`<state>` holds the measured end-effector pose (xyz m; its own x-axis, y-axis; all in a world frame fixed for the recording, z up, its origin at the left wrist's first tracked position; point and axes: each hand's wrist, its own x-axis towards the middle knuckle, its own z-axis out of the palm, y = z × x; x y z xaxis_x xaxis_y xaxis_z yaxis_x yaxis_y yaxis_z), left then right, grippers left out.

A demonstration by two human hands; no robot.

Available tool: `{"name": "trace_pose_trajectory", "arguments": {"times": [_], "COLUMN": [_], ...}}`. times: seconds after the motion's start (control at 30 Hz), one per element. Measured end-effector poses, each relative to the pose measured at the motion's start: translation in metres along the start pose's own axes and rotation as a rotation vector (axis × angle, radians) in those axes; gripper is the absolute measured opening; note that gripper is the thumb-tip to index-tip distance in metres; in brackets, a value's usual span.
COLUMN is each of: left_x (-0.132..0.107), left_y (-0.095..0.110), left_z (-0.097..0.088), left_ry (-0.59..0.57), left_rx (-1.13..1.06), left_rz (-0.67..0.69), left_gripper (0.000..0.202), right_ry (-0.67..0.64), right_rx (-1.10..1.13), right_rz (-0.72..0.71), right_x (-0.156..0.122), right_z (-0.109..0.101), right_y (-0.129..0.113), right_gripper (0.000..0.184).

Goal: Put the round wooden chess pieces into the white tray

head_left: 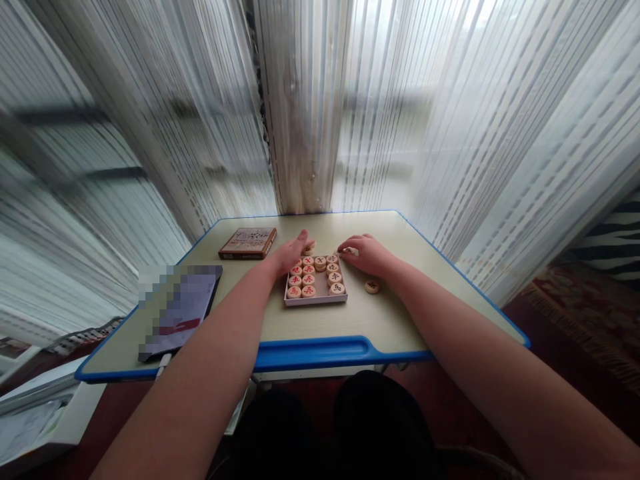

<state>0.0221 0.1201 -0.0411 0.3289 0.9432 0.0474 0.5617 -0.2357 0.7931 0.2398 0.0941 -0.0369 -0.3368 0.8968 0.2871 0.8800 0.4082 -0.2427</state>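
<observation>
A shallow open box (316,301) of round wooden Chinese chess pieces sits mid-table. Red-marked pieces (309,281) fill its left columns, black-marked pieces (335,278) line its right side, and a gap shows between them. My left hand (289,257) is at the box's far left corner, thumb raised, its partly hidden fingers closed around a chess piece (309,250). Beyond the far right corner, my right hand (369,255) pinches another piece (351,251), mostly covered by the fingers. One loose black-marked piece (371,287) lies flat right of the box, below my right hand.
A brown printed box lid (248,243) lies at the table's back left. Nearer on the left is a tablet (187,310) with a white cable (163,365). The pale table (400,327) has a blue rim and a front groove (315,349). Striped curtains (310,107) hang behind.
</observation>
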Motion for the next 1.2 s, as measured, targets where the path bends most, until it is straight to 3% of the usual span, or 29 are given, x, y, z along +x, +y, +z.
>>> {"name": "trace_pose_trajectory", "arguments": {"times": [0.13,0.27,0.43,0.6,0.77,0.9,1.2], "left_x": [0.001,0.002,0.003,0.004,0.002,0.001,0.005], "left_y": [-0.002,-0.007,-0.011,-0.012,-0.008,-0.006,-0.009], "left_z": [-0.001,-0.001,-0.001,-0.001,-0.004,-0.005,-0.004], "left_ry": [-0.048,0.003,0.043,0.084,0.230,0.232,0.176], "left_rx": [0.006,0.019,0.036,0.035,0.218,0.271,0.196], "left_rz": [0.014,0.003,0.007,0.043,0.042,0.039,0.064], "left_gripper": [0.089,0.091,0.089,0.089,0.085,0.083,0.084], "right_ry": [-0.004,0.004,0.069,-0.022,-0.234,-0.369,-0.366], "right_rx": [0.000,0.009,0.074,-0.015,-0.035,-0.067,-0.037], "right_rz": [0.026,0.062,0.255,0.469,0.411,0.407,0.321], "right_x": [-0.001,-0.001,0.000,-0.005,-0.013,-0.016,-0.015], "right_z": [-0.001,0.000,-0.009,-0.029,-0.048,-0.051,-0.043], "right_y": [-0.001,0.000,0.007,0.008,-0.006,-0.011,-0.010], "right_gripper": [0.022,0.024,0.033,0.030,0.025,0.026,0.029]}}
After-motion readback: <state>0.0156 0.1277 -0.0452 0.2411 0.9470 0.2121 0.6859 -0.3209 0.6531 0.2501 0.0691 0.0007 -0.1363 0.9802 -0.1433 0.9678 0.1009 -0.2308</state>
